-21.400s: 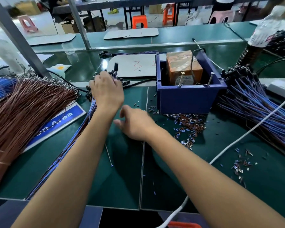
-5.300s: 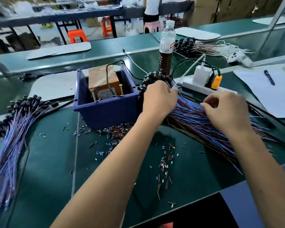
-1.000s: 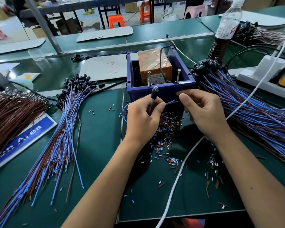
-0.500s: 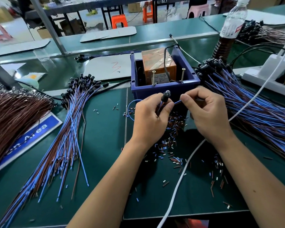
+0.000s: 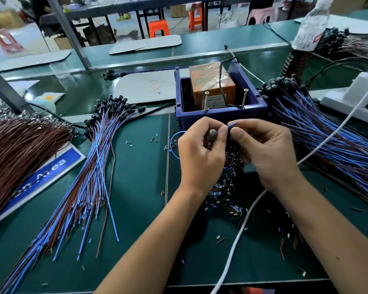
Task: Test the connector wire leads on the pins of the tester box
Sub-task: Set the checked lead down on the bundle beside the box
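Observation:
The tester box (image 5: 221,116) is a blue bin holding an orange unit, with two upright screw pins, the left pin (image 5: 205,101) and the right pin (image 5: 245,98), at its front rim. My left hand (image 5: 200,153) pinches a black round connector (image 5: 212,134) just in front of the box. Its blue wire lead (image 5: 232,124) sticks out toward the right between both hands. My right hand (image 5: 266,151) grips the leads beside it. The lead tips sit below the pins, apart from them.
A fan of blue and brown connector wires (image 5: 89,166) lies at left, another pile (image 5: 327,134) at right. Brown wires (image 5: 15,149) cover the far left over a blue sign. Cut insulation bits (image 5: 227,187) litter the mat. A white cable (image 5: 242,228), power strip (image 5: 348,102) and bottle (image 5: 306,35) stand at right.
Both hands have come closer together in front of the box. The connector has turned to face me, and the blue lead tip now points up to the right.

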Motion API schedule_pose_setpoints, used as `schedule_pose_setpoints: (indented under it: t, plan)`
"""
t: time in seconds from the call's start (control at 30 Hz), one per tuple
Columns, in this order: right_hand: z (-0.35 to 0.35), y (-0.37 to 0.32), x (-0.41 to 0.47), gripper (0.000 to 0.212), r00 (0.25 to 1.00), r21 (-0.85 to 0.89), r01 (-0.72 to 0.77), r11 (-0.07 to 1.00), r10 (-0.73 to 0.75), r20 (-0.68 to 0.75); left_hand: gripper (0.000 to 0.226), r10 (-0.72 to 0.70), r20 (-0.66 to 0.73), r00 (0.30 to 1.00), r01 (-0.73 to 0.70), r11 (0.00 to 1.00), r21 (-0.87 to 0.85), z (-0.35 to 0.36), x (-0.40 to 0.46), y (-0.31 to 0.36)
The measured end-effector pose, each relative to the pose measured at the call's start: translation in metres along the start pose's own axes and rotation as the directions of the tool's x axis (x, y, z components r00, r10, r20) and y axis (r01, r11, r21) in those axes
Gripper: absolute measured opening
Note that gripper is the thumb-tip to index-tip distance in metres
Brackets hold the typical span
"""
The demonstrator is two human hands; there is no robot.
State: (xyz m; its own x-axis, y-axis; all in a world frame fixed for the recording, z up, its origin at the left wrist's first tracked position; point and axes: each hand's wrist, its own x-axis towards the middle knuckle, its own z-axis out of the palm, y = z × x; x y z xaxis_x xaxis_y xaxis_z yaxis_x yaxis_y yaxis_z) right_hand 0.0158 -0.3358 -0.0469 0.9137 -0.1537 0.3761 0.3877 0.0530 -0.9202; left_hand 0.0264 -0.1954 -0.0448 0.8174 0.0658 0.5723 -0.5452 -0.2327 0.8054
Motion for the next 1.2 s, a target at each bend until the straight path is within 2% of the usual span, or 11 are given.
schedule_pose_setpoints:
  t: [0.13, 0.27, 0.33, 0.4, 0.57, 0.77, 1.0, 1.2]
  plan:
    - [0.004, -0.003, 0.0, 0.009, 0.995, 0.133, -0.082, 0.988, 0.088, -0.038, 0.012, 0.081, -0.005, 0.997, -0.081, 0.996, 0.045, 0.002, -0.003, 0.007]
    - [-0.001, -0.005, 0.003, 0.009, 0.997, 0.252, -0.07, 0.965, 0.072, 0.001, 0.014, 0.236, -0.248, 0.94, -0.193, 0.964, 0.184, 0.0, -0.003, 0.01]
    - [-0.005, -0.007, 0.005, 0.013, 0.999, 0.268, -0.038, 0.963, 0.037, 0.009, 0.016, 0.273, -0.316, 0.909, -0.222, 0.956, 0.19, -0.003, 0.0, 0.007]
    - [-0.008, -0.007, 0.007, 0.015, 0.999, 0.212, -0.005, 0.977, 0.013, -0.039, 0.018, 0.236, -0.35, 0.906, -0.19, 0.968, 0.161, -0.005, 0.003, 0.002]
    - [-0.012, -0.003, 0.006, 0.008, 0.965, -0.161, 0.128, 0.979, -0.16, -0.207, 0.011, 0.039, -0.41, 0.911, -0.019, 0.998, 0.052, -0.002, 0.006, 0.0]
    - [-0.005, -0.006, 0.005, 0.013, 0.901, -0.448, 0.177, 0.876, -0.327, -0.284, 0.012, 0.0, -0.398, 0.918, 0.02, 0.999, 0.046, -0.002, 0.007, 0.001]
    - [-0.001, -0.005, 0.006, 0.015, 0.884, -0.564, 0.171, 0.808, -0.379, -0.275, 0.013, 0.034, -0.362, 0.932, 0.007, 0.994, 0.111, -0.004, 0.008, -0.002]
    - [0.005, -0.009, 0.009, 0.014, 0.847, -0.573, 0.228, 0.787, -0.45, -0.282, 0.021, 0.007, -0.405, 0.914, 0.025, 0.997, 0.075, -0.004, 0.009, 0.001]
